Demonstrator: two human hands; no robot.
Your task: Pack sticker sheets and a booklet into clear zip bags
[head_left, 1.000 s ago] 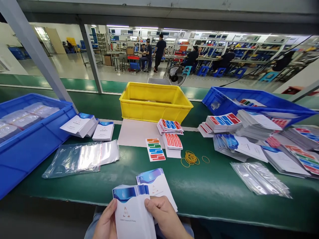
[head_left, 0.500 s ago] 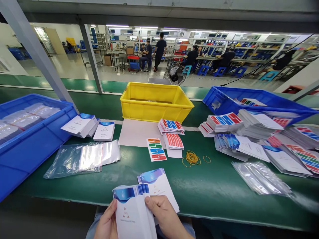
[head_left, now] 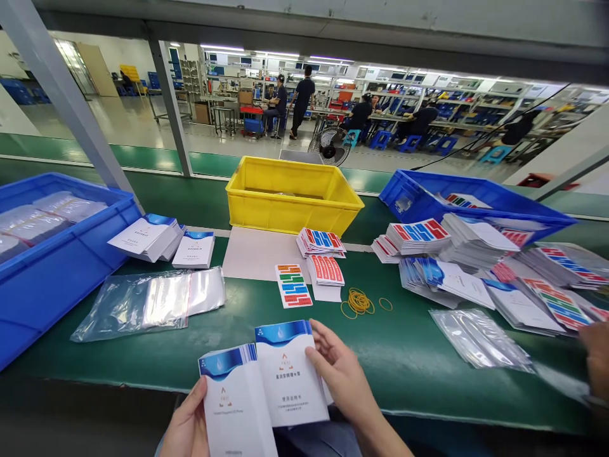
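At nine o'clock sits a blue crate [head_left: 71,279]. Toward seven, the left hand [head_left: 186,420] has its grip clamped on a fanned booklet stack [head_left: 234,397]. Just beside it, at six, the second booklet stack [head_left: 288,381] is pinched in the grip of the right hand [head_left: 345,381]. Rubber bands [head_left: 360,301] lie on the table [head_left: 380,362] around half past four, clear bags [head_left: 480,339] at four.

Smooth paper booklets [head_left: 291,365], glossy plastic bags [head_left: 480,339]
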